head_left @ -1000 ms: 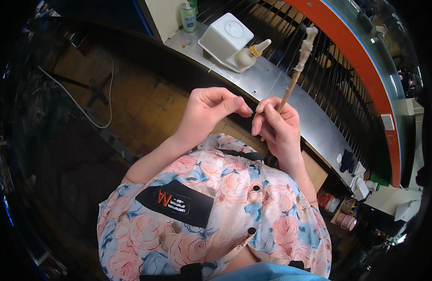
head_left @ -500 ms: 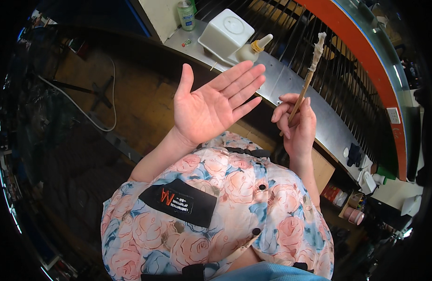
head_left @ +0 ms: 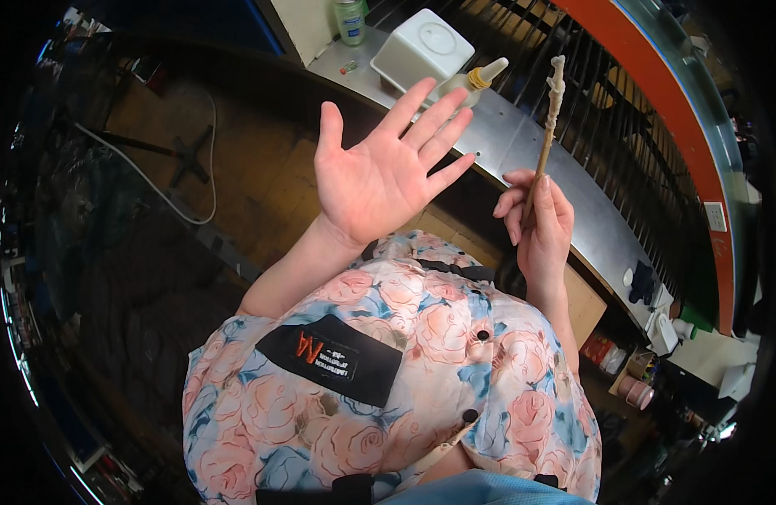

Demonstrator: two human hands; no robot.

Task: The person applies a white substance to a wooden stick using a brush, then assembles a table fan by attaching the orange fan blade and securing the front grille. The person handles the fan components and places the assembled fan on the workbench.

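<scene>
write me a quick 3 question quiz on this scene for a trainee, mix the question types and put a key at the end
1. Multiple choice: which hand holds the stick with the pale, lumpy end? a) left b) right c) both
2. True or false: the left hand is open, its palm showing and its fingers spread.
3. Short answer: what colour is the band around the neck of the nozzle bottle, next to the white container?

Key:
1. b: the right hand grips it, with the lumpy end clear of the fingers.
2. True.
3. Yellow.
</scene>
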